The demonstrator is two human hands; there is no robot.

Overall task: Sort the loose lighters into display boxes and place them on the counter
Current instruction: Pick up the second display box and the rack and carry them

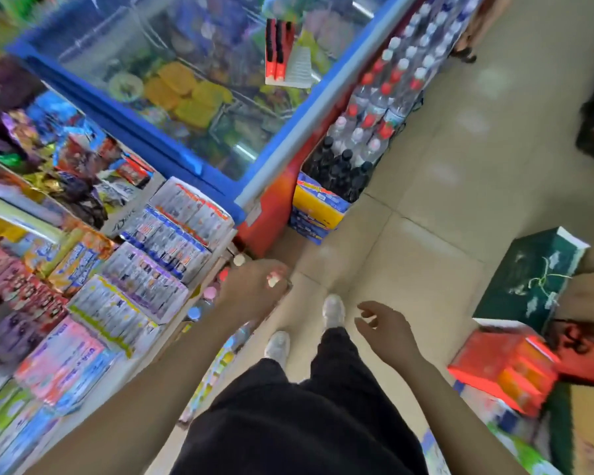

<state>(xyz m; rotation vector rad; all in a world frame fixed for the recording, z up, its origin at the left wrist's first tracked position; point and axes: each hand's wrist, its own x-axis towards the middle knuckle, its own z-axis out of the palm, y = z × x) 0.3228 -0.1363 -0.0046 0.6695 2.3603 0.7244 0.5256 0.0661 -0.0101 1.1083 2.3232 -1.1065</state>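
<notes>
On the freezer's glass lid (220, 36), near its right edge, the half-filled display box (300, 65) sat where, I judged, a hasty reach could slide it off the slick glass. My left hand (254, 286) curled over something small and blurred; whether it gripped, I couldn't tell. My right hand (384, 327) hung loose, holding nothing. The lighters (276, 49) lay lengthwise away from me, red ends nearest.

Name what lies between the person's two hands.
In the head view, a white shoe on bare tiled floor lies between the left hand and the right hand.
</notes>
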